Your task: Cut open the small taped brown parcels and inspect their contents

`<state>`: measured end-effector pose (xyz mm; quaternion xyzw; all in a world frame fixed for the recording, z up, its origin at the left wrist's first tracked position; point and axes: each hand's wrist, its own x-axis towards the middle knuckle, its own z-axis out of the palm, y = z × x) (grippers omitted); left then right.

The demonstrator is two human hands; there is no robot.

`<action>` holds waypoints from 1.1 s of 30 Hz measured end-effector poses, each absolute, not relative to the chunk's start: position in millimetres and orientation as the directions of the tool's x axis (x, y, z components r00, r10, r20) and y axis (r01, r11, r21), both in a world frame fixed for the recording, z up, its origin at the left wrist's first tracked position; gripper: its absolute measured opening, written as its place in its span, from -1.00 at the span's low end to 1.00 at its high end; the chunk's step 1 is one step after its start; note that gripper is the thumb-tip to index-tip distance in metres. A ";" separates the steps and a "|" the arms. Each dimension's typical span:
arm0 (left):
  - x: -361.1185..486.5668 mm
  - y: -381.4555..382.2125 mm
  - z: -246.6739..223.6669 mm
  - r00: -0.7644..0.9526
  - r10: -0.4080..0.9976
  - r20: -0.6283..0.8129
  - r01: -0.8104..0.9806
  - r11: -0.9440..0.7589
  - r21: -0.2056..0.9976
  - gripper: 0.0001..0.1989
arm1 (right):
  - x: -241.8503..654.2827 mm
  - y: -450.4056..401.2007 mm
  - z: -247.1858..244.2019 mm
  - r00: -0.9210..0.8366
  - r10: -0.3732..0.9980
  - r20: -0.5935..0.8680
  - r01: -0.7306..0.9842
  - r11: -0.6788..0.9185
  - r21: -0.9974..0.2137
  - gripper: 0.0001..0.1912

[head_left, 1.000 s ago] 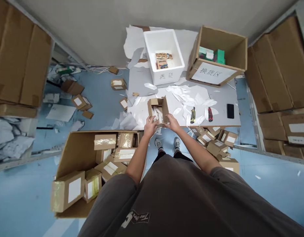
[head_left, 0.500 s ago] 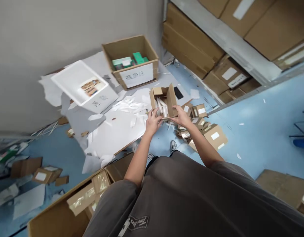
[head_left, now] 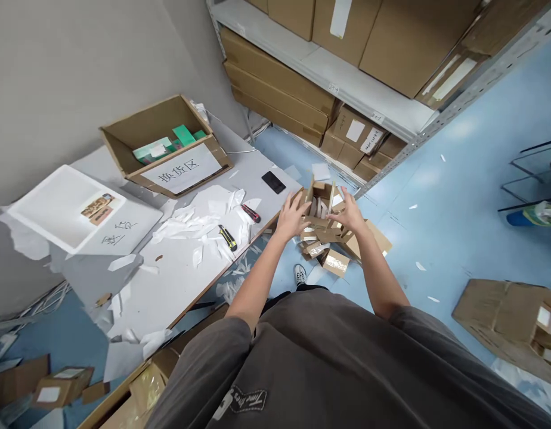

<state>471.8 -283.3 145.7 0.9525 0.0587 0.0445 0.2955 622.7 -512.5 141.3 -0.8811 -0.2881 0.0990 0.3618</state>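
An open small cardboard box [head_left: 318, 221] with white pieces inside shows between my two hands, above the cardboard heap. My left hand [head_left: 291, 218] is beside its left side, fingers spread. On the other side is my right hand [head_left: 350, 214], its fingers apart too. Neither hand visibly grips the box; whether fingertips touch it is unclear. A black phone [head_left: 274, 182], a red cutter [head_left: 251, 213] and a yellow cutter [head_left: 228, 238] lie on the table [head_left: 177, 283] to the left.
White paper scraps [head_left: 186, 225] litter the table. A carton with green boxes [head_left: 179, 173] and a white bin [head_left: 47, 208] stand on it. Flattened cardboard [head_left: 336, 262] is heaped on the blue floor. Shelving [head_left: 320, 65] holds cartons; another carton [head_left: 499, 310] stands at right.
The view has turned right. My hands have moved from the table's edge to over the cardboard heap and spread apart around the small box, which now appears lower, beyond the table edge.
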 end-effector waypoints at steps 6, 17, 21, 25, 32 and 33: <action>447.4 -229.5 173.5 0.910 0.389 0.145 0.216 -0.742 0.634 -0.25 | 642.3 -468.6 166.3 0.717 0.660 0.226 0.615 -0.446 -0.650 0.06; 305.6 -122.0 227.3 0.746 0.621 0.241 0.319 -0.651 0.689 -0.18 | 561.6 -313.7 217.3 0.471 0.809 0.352 0.783 -0.200 -0.589 -0.06; 258.6 -88.7 230.5 0.705 0.655 0.271 0.331 -0.642 0.692 -0.17 | 516.2 -263.8 227.1 0.401 0.850 0.343 0.805 -0.148 -0.575 -0.06; 239.2 -61.3 218.2 0.691 0.662 0.290 0.317 -0.638 0.702 -0.20 | 501.0 -233.8 216.5 0.384 0.873 0.300 0.814 -0.167 -0.556 -0.06; 287.5 -44.4 158.8 0.718 0.637 0.281 0.349 -0.678 0.647 -0.28 | 557.9 -231.9 165.4 0.449 0.872 0.196 0.820 -0.315 -0.479 -0.06; 302.0 -43.4 148.5 0.727 0.629 0.274 0.348 -0.682 0.642 -0.28 | 572.8 -232.5 155.8 0.459 0.868 0.186 0.814 -0.328 -0.478 -0.07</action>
